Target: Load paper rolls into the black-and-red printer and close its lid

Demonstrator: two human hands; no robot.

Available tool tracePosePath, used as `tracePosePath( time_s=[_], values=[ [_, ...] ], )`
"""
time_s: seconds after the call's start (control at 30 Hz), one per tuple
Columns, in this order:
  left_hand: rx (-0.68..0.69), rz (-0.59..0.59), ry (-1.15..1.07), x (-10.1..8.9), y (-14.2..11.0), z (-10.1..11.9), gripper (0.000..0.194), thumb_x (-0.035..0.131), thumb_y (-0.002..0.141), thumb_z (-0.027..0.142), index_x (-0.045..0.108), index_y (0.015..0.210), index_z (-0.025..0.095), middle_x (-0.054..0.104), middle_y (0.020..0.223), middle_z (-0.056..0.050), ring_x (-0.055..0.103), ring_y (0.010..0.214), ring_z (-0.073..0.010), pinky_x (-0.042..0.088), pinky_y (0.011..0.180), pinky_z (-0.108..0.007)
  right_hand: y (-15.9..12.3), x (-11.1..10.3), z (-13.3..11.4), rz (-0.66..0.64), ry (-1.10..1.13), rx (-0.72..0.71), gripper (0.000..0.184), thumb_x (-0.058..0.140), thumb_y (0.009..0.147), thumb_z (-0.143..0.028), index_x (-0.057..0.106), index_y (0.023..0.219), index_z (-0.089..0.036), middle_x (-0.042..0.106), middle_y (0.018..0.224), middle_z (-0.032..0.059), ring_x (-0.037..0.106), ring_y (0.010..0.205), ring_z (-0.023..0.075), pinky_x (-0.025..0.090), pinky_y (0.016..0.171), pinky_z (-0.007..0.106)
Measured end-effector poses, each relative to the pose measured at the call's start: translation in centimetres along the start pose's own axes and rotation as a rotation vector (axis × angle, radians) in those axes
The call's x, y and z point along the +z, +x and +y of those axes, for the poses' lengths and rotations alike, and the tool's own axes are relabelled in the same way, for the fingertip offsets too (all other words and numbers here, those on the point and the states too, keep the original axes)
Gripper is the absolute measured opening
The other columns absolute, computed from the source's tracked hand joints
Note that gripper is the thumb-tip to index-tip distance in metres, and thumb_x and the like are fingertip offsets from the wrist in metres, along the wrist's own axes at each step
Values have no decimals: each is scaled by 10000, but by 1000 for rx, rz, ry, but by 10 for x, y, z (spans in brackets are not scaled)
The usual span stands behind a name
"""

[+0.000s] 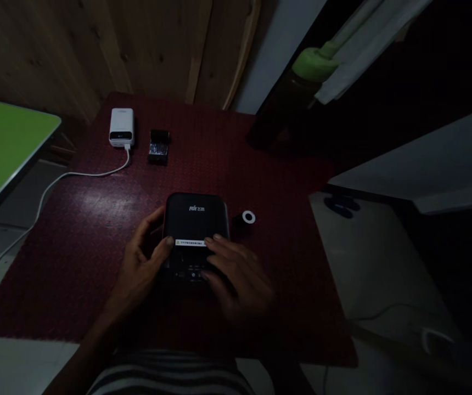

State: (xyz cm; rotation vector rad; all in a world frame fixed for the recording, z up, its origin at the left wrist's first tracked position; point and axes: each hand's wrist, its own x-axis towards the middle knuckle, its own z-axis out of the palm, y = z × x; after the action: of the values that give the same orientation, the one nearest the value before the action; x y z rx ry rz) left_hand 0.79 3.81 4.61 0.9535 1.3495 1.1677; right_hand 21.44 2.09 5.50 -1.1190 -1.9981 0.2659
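A black label printer (197,218) with a white brand mark and a white warning strip stands on the dark red table in front of me. My left hand (141,260) grips its left side, thumb on the top edge beside the strip. Across the right front part lies my right hand (238,269), its fingertips at the strip's right end and its thumb by the front buttons. Just right of the printer rests a small dark roll (247,218) with a white ring end. Farther back is a black ribbon (159,147) wound on two short rolls.
A white power bank (121,123) sits at the table's (203,142) back left, its white cable (82,174) running off the left edge. Beyond that edge is a green tabletop (9,142). A bottle with a green cap (314,65) stands at the back right.
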Motion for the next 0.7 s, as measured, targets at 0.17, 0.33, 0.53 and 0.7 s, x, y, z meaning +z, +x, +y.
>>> tracePosePath(
  time_s=[0.17,0.33,0.53,0.7],
  values=[
    [-48,32,-53,-8,-13,-10,608,761,996,563,679,1538,300,705,1566,-100,672,1448,-350,583,1168,-475,-31,-4,6,127,82,377,370,690,1075,-309,687,1445,-291,806,1419,98,796,1280,292,691,1031,475],
    [-36,33,50,-16,-23,-16,649,805,951,556,699,1541,307,683,1596,-98,603,1520,-388,487,1269,-545,-60,7,8,-9,244,694,401,611,1097,-463,731,1432,-278,874,1240,88,867,1060,295,722,842,400],
    [-18,25,95,-18,-21,-13,618,779,966,557,711,1537,330,673,1609,-88,579,1541,-399,408,1322,-599,-70,15,4,9,280,682,448,607,1094,-491,718,1467,-270,864,1274,97,863,1081,298,718,905,402],
    [-17,23,101,-18,-21,-11,625,776,958,576,721,1528,327,669,1617,-87,574,1546,-402,448,1297,-591,-65,13,-9,28,180,730,490,578,1083,-560,742,1441,-267,839,1344,105,833,1188,327,703,977,443]
  ],
)
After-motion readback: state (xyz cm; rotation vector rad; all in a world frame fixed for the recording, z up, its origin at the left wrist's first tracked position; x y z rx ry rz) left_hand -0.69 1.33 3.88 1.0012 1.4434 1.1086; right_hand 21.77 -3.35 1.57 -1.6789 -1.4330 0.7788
